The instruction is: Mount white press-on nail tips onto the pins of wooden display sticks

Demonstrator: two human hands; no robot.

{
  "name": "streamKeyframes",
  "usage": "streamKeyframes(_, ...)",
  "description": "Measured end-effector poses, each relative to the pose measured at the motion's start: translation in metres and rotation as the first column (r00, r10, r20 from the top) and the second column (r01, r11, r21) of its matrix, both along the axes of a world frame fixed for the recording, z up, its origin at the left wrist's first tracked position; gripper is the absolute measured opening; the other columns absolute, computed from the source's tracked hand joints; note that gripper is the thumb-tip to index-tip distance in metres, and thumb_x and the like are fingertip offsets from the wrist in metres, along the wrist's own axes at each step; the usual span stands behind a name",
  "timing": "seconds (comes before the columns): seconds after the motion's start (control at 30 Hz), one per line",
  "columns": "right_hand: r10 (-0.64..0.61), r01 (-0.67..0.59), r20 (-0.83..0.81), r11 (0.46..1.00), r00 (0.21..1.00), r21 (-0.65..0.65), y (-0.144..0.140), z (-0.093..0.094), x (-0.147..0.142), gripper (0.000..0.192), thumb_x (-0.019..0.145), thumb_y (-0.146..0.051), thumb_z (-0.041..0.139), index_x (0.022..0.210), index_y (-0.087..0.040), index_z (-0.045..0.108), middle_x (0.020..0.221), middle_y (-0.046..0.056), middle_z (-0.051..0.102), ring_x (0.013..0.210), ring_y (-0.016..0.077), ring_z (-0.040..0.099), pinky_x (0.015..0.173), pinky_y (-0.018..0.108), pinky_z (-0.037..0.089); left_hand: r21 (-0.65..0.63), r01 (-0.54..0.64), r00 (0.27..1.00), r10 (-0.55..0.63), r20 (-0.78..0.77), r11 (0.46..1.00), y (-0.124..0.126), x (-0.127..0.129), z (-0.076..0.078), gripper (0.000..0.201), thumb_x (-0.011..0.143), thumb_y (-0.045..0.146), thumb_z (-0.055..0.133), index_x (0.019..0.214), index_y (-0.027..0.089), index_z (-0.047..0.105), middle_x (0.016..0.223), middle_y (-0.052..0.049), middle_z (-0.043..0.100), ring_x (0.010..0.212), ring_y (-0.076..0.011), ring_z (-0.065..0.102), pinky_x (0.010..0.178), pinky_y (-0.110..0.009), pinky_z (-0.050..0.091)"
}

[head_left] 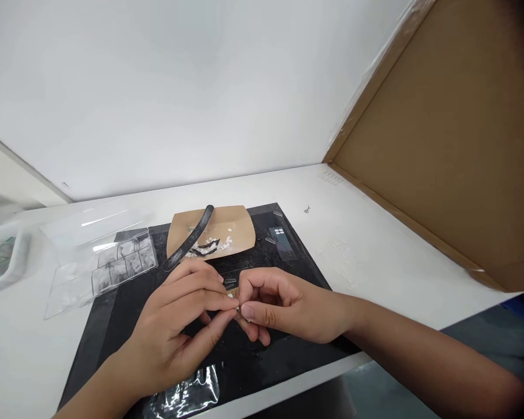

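My left hand (pixel 186 323) and my right hand (pixel 283 305) meet above the black mat (pixel 262 372), fingertips touching. Each is closed in a pinch around something tiny, too small to name, with a dark glint at the fingertips. Just beyond my left hand, a curved black nail file (pixel 192 235) leans across a brown paper tray (pixel 240 224). White chips (pixel 222 243) and a dark strip lie inside that tray. Part of a tan piece with a white dot shows behind my fingertips; my hands hide the rest.
On the left stands an open clear compartment box (pixel 124 262) holding pale pieces, beside a white bin (pixel 4 256). A clear plastic bag (pixel 190 390) lies at the mat's front edge. White ovals sit on a small card (pixel 282 241). Cardboard (pixel 441 134) walls the right side.
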State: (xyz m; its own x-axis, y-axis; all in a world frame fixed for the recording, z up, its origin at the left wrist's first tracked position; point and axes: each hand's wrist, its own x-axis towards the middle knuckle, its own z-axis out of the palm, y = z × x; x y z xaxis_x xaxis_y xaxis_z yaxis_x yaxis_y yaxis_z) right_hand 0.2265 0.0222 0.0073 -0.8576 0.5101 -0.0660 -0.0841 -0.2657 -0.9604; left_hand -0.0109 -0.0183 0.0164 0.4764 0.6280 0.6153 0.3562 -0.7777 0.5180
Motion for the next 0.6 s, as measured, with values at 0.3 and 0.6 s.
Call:
streamKeyframes(0.3,-0.040,0.039,0.046,0.999,0.998,0.028,-0.0011,0.0040,-0.0003,0.034,0.100,-0.048,0.073,0.094,-0.018,0.057,0.083,0.000,0.067,0.069,0.0083,0.064,0.066,0.022,0.054,0.024,-0.007,1.000,0.007,-0.003,1.000,0.0001,0.0018,-0.0018,0.029,0.091,0.000,0.071,0.115,0.016,0.074,0.096,-0.008,0.075,0.099,-0.0230,0.067,0.096,-0.045,0.058)
streamKeyframes(0.6,-0.072,0.073,-0.013,0.997,0.997,0.035,-0.0009,0.0055,0.0009,0.028,0.103,-0.041,0.070,0.097,-0.017,0.059,0.084,0.001,0.071,0.068,0.0082,0.066,0.066,0.022,0.054,0.002,-0.038,0.998,0.037,0.057,0.999,-0.0002,0.0006,-0.0020,0.028,0.092,0.003,0.070,0.115,0.018,0.076,0.090,-0.006,0.074,0.093,-0.0218,0.066,0.094,-0.044,0.055)
